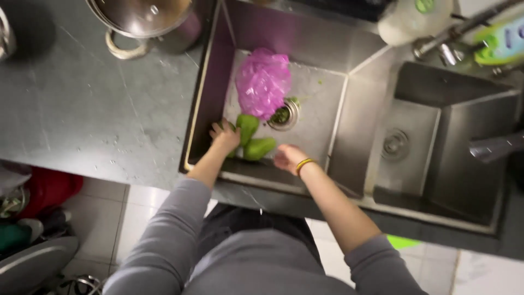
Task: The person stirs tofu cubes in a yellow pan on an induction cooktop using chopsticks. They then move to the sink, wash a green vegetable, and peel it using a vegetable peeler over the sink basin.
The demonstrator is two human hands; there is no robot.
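Observation:
Two green peppers (pixel 254 139) lie on the bottom of the left basin of a steel sink (pixel 210 93), near its front wall. My left hand (pixel 225 135) reaches down beside them and touches the left one, fingers spread. On the other side, my right hand (pixel 286 158), with a yellow band on the wrist, rests just right of the lower pepper and holds nothing that I can see. A crumpled pink plastic bag (pixel 263 81) lies behind the peppers, next to the drain (pixel 284 114) with green scraps in its strainer.
A second, smaller basin (pixel 436 147) is on the right, with a tap (pixel 464 27) and bottles behind it. A steel pot with a glass lid (pixel 144 22) stands on the grey counter (pixel 82 109) at the left. Bags and a chair sit on the floor at lower left.

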